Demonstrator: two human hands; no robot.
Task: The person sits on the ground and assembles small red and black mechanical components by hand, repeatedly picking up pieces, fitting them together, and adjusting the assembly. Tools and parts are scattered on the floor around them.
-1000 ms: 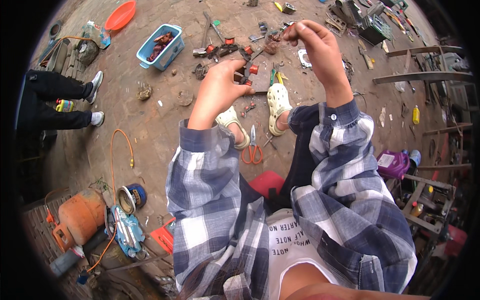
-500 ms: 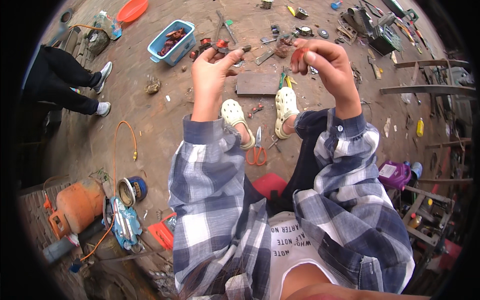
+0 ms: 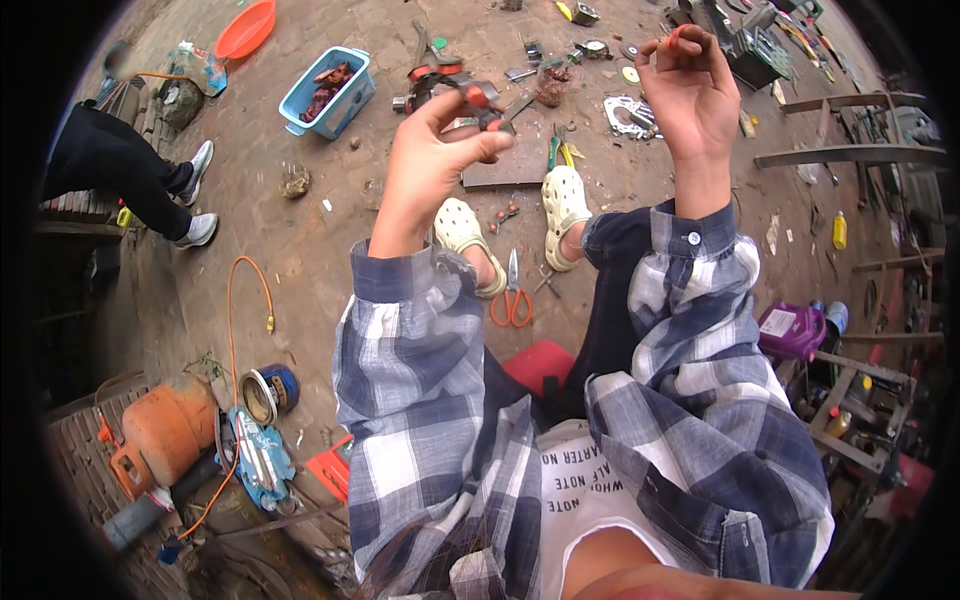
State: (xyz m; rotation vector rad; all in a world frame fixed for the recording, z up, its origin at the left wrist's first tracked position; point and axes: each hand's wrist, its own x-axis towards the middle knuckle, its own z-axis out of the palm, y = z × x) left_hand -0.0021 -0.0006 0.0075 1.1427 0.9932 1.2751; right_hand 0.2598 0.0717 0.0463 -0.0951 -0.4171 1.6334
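Observation:
My left hand (image 3: 440, 150) is closed round a dark metal motor core with red wire coils (image 3: 478, 97), held above the ground beyond my feet. Part of the core is hidden by the fingers. Out to the right, my right hand (image 3: 692, 105) is raised with its palm turned up, and its curled fingertips pinch a small tuft of reddish wire (image 3: 684, 36). Whether a thin strand runs between the hands cannot be made out. Below the left hand lies a flat dark block (image 3: 490, 177), with green-handled pliers (image 3: 554, 152) at its right end.
A blue tub (image 3: 347, 118) of reddish wire scraps stands left of my left hand. Orange-handled scissors (image 3: 512, 305) lie between my clogs. Tools and metal parts litter the far ground. A person's legs (image 3: 130, 160) are at left; an orange gas cylinder (image 3: 165, 415) lies lower left.
My right hand has swung up and outward to the right, turning its palm upward. The left hand has tilted the motor core and still holds it. The view has shifted slightly.

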